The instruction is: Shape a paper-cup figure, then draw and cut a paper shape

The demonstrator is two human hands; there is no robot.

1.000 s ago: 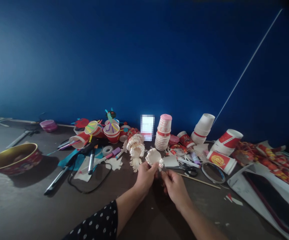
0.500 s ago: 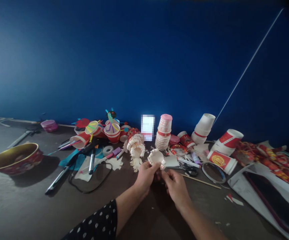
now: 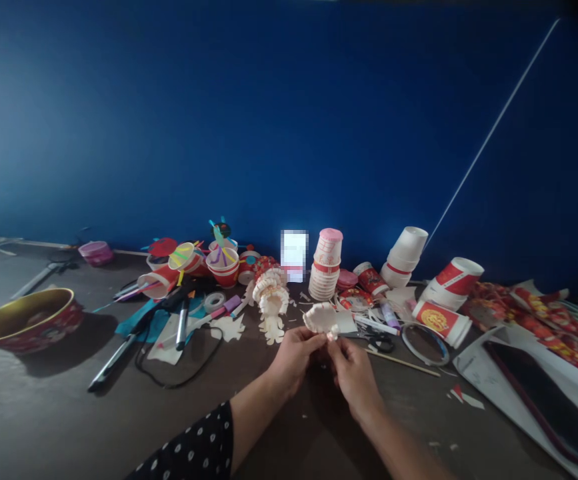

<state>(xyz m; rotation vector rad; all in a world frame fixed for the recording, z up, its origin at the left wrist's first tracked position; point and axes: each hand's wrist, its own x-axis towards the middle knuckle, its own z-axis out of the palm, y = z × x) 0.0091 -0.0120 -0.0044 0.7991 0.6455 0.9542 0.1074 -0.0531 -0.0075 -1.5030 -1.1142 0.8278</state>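
My left hand [image 3: 293, 360] and my right hand [image 3: 353, 377] hold a white paper cup [image 3: 318, 319] between them, tipped on its side, with its rim cut and curled. The left fingers grip the cup from below. The right fingertips pinch a small curled paper strip [image 3: 333, 332] at the cup's edge. Just left of my hands stands a cream paper figure with layered curled strips [image 3: 271, 297]. A flat piece of white paper [image 3: 346, 323] lies just behind the held cup.
Stacked paper cups [image 3: 324, 267], red-and-white cups, scissors [image 3: 381, 343], a wooden stick [image 3: 403, 362], tape, markers and decorated cups crowd the back of the dark table [image 3: 49, 373]. A gold-rimmed red bowl [image 3: 23, 320] stands at left, red patterned paper at right.
The paper cup has turned onto its side and shifted slightly right and up in my hands. My hands have drawn closer together at the cup's edge.
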